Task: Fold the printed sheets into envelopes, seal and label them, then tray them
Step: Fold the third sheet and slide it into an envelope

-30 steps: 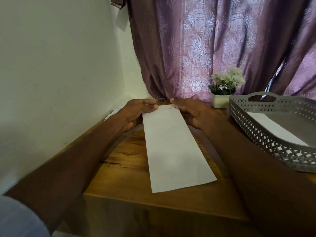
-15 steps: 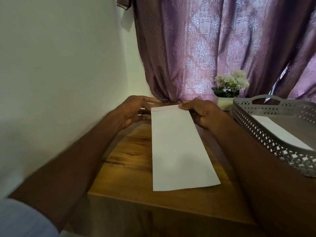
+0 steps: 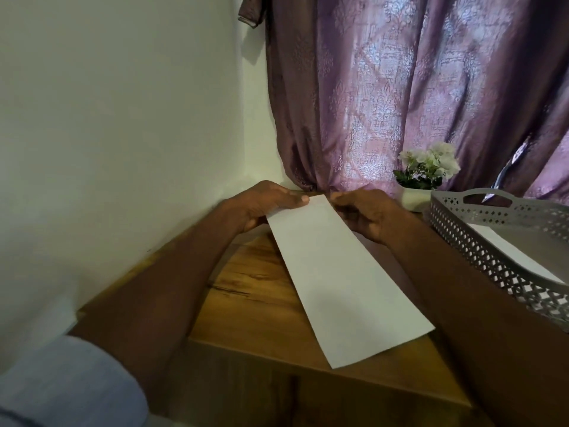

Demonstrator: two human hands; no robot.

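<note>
A long white envelope lies lengthwise on the wooden table, its near end angled to the right. My left hand pinches its far left corner, thumb on top. My right hand holds the far right corner with curled fingers. At the right stands a grey perforated tray with another white envelope lying inside it.
A white wall runs along the left of the table. A purple patterned curtain hangs behind. A small white pot of white flowers sits at the back, between my right hand and the tray.
The envelope's near end has swung to the right and its far end looks slightly raised. Both hands stay at the far end, the left thumb now on top of the corner.
</note>
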